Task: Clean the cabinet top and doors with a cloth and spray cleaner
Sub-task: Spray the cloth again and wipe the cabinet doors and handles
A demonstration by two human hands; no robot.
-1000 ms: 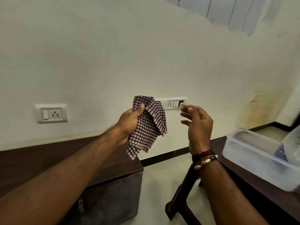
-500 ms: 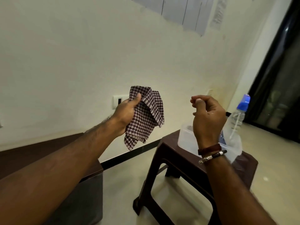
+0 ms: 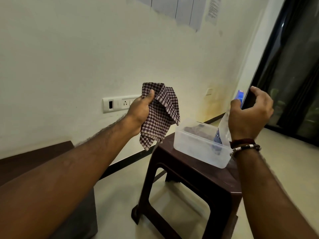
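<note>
Left hand (image 3: 139, 112): at 9 o'clock from frame centre, fingers and thumb curled round a crumpled checked cloth (image 3: 159, 114), held in the air.
Right hand (image 3: 250, 116): at 3 o'clock, fingers spread and loosely curved, holding nothing, just in front of the spray bottle's blue cap.
Spray bottle (image 3: 224, 125): tilted, standing in a clear plastic tub (image 3: 195, 145).
Tub: on a dark brown plastic stool (image 3: 186, 185), at 5 o'clock.
Cabinet (image 3: 34, 159): dark top, at 8 o'clock, partly behind the left forearm.
Wall socket panel (image 3: 117, 103): behind the left hand.

maroon-white checked cloth (image 3: 160, 114), blue-capped bottle (image 3: 224, 125)
</note>
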